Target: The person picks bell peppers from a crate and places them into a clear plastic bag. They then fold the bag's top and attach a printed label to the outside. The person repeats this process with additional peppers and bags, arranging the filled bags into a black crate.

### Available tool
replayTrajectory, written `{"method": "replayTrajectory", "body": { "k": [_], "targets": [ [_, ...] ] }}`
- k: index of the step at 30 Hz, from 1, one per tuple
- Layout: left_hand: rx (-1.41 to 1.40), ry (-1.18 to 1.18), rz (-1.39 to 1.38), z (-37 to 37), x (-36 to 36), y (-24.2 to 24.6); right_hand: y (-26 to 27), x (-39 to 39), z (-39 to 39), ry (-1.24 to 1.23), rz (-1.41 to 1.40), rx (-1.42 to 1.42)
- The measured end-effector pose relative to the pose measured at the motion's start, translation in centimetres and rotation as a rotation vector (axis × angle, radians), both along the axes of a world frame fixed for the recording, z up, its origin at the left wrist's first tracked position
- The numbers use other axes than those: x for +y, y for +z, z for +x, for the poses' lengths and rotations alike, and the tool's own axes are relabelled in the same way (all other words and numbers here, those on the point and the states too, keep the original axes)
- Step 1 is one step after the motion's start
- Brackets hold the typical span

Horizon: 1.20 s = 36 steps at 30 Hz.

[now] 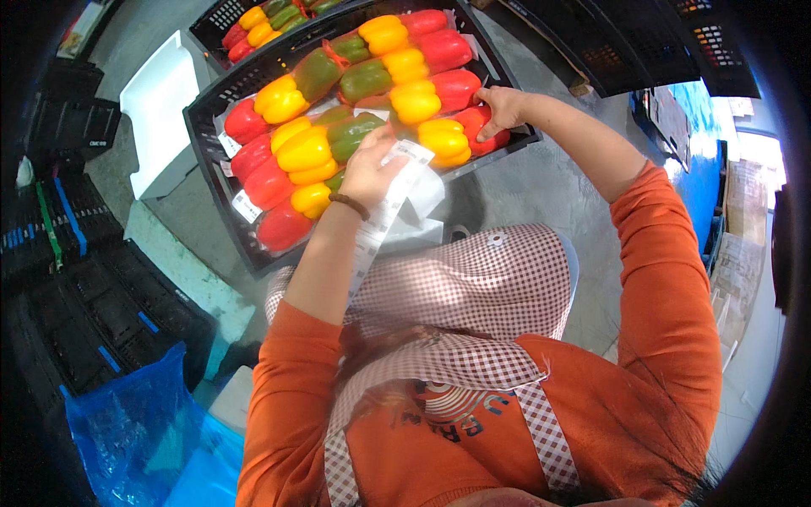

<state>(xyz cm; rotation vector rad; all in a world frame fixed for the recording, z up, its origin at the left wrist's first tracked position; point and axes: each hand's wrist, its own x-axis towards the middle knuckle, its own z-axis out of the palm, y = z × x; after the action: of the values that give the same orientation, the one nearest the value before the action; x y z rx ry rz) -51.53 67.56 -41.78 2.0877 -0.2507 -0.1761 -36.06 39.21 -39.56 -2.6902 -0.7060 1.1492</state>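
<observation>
In front of me a black plastic crate (218, 184) holds rows of bagged bell peppers in red, yellow and green. My left hand (370, 166) is over the crate's near middle, beside a green bell pepper (352, 136). A long white strip of printed labels (375, 237) hangs from its fingers past the wrist towards my lap. My right hand (504, 111) grasps the red end pepper (479, 127) of the nearest right pack, next to a yellow pepper (443, 142). White labels (246, 207) lie on some left-hand packs. Red ties gather some bag ends.
Another black crate of peppers (209, 28) stands beyond. A white foam box (158, 114) lies at the left on the concrete floor. Stacked black crates (108, 304) and a blue plastic bag (133, 424) are at the lower left. More black crates (608, 38) stand upper right.
</observation>
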Motion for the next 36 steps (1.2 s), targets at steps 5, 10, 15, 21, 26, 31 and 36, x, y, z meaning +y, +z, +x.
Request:
{"method": "replayTrajectory", "body": {
  "k": [5, 10, 15, 21, 26, 31, 36],
  "targets": [
    [0.129, -0.061, -0.279, 0.2, -1.9, 0.3, -0.3, -0.2, 0.2, -0.107, 0.026, 0.131],
    [0.171, -0.02, -0.314, -0.1, -2.5, 0.5, 0.3, -1.3, -1.0, -0.225, 0.224, 0.179],
    [0.098, -0.079, -0.445, -0.4, -3.7, 2.3, 2.6, -1.7, -2.9, -0.397, 0.566, 0.55],
    [0.105, -0.02, -0.587, 0.5, -3.2, 4.4, 3.2, -0.6, -11.3, -0.424, 1.215, 0.317],
    [0.337, 0.139, -0.836, 0.0, -2.0, 4.7, 2.2, 3.8, -11.4, -0.447, 1.33, -0.252],
    [0.15, 0.148, -0.815, -0.5, -1.4, 6.8, 2.0, 8.3, -10.5, -0.659, 1.543, -0.23],
    [0.021, 0.143, -0.959, -0.8, -1.8, 9.1, 1.7, 11.2, -9.5, -0.782, 1.566, -0.204]
  ]
}}
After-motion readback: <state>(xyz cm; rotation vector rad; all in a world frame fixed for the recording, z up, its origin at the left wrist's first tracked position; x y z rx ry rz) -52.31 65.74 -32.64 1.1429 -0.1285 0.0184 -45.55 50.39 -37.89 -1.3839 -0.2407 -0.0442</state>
